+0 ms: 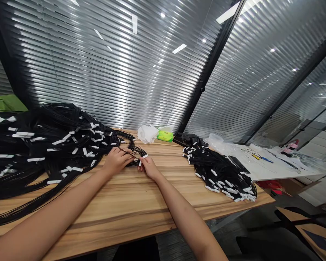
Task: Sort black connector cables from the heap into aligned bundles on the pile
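Note:
My left hand [116, 159] is curled around thin black cords at the right edge of a big heap of black cords with white tags [43, 152]. My right hand [149, 166] pinches a white tag [142, 159] on one of those cords, just right of the left hand. Both hands rest on the wooden table [130, 203].
A second, neater bundle of black cords with white tags [220, 174] lies at the table's right end. A white crumpled tissue [147, 133] and a green packet [165, 135] sit at the back edge. A white table with small items [266, 159] stands to the right. Blinds cover the glass wall behind.

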The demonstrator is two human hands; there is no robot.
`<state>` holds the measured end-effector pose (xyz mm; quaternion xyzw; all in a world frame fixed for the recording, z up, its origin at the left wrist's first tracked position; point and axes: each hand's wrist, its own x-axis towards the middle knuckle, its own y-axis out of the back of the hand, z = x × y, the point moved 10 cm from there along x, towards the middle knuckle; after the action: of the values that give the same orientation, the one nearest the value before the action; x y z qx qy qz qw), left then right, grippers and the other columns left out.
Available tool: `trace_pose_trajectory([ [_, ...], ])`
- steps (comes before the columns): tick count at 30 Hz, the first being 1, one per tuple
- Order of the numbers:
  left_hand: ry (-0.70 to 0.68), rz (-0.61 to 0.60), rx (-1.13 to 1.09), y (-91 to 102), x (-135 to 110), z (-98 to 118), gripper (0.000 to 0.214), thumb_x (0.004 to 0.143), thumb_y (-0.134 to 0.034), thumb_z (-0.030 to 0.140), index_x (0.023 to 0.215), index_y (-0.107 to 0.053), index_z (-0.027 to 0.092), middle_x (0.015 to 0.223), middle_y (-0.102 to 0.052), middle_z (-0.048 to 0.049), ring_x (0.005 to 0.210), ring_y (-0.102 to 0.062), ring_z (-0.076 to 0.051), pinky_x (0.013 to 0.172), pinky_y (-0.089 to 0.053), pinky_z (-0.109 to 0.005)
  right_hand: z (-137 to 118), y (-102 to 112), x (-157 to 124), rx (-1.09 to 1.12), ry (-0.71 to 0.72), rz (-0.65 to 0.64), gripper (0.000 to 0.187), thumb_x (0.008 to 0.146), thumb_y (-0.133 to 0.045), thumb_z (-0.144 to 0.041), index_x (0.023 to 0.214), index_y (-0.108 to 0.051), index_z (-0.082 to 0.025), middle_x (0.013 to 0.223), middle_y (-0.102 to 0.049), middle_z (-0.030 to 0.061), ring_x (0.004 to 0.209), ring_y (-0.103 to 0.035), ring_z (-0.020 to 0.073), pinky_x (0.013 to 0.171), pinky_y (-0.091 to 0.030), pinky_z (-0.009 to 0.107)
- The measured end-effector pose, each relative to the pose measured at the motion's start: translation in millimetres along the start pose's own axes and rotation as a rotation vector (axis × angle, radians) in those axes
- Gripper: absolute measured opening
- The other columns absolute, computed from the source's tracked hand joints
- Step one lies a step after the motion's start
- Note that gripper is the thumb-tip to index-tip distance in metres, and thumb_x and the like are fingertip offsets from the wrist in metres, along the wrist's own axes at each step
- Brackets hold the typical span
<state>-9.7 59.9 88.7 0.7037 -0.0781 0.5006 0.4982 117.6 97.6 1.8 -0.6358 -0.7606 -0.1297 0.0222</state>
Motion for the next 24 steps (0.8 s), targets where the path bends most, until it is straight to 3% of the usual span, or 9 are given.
trace_pose_trajectory([
  [9,-0.036,0.109,0.071,10.2,-3.7,6.8,0.016,0.089,-0.058,0.030,0.083,-0.073,0.029,0.088,-0.074,-0.0023,0.089,-0.063,-0.022,0.075,-0.041,-0.037,2.6,-10.0,-0.8,0.051,-0.024,-0.043,0.054,0.082,-0.045,-0.066,0.057,-0.054,-0.019,0.050,-0.059,0.0003,0.044,-0.049,0.0101,0.048,-0.039,0.022],
  [14,-0.073,0.125,-0.033,14.4,0.8,9.3,0.020,0.090,-0.054,0.022,0.083,-0.072,0.026,0.093,-0.072,-0.0019,0.105,-0.060,-0.020,0.086,-0.046,-0.035,7.2,-11.5,0.8,0.069,-0.048,-0.054,0.055,0.080,-0.047,-0.068,0.056,-0.053,-0.019,0.049,-0.058,-0.0003,0.042,-0.047,0.0096,0.047,-0.038,0.022],
  [18,-0.082,0.169,0.033,19.9,0.9,7.5,0.023,0.090,-0.054,0.020,0.073,-0.070,0.023,0.084,-0.070,-0.0020,0.087,-0.062,-0.017,0.075,-0.047,-0.031,7.4,-12.8,0.5,0.080,-0.050,-0.072,0.053,0.080,-0.048,-0.066,0.057,-0.054,-0.019,0.050,-0.060,-0.0001,0.043,-0.048,0.0095,0.048,-0.038,0.022],
  [21,-0.099,0.146,0.060,16.6,0.3,8.5,0.023,0.088,-0.055,0.019,0.071,-0.069,0.023,0.082,-0.070,-0.0019,0.077,-0.061,-0.017,0.067,-0.045,-0.031,7.0,-13.1,0.1,0.089,-0.047,-0.080,0.052,0.080,-0.049,-0.065,0.057,-0.055,-0.019,0.050,-0.060,-0.0002,0.043,-0.048,0.0097,0.049,-0.038,0.023],
  [24,-0.075,0.094,0.019,11.4,1.6,7.5,0.023,0.087,-0.054,0.016,0.076,-0.072,0.024,0.088,-0.070,-0.0032,0.087,-0.062,-0.019,0.075,-0.047,-0.032,7.4,-12.1,0.5,0.099,-0.047,-0.077,0.051,0.080,-0.049,-0.065,0.058,-0.054,-0.019,0.050,-0.060,-0.0001,0.043,-0.048,0.0099,0.049,-0.038,0.023],
])
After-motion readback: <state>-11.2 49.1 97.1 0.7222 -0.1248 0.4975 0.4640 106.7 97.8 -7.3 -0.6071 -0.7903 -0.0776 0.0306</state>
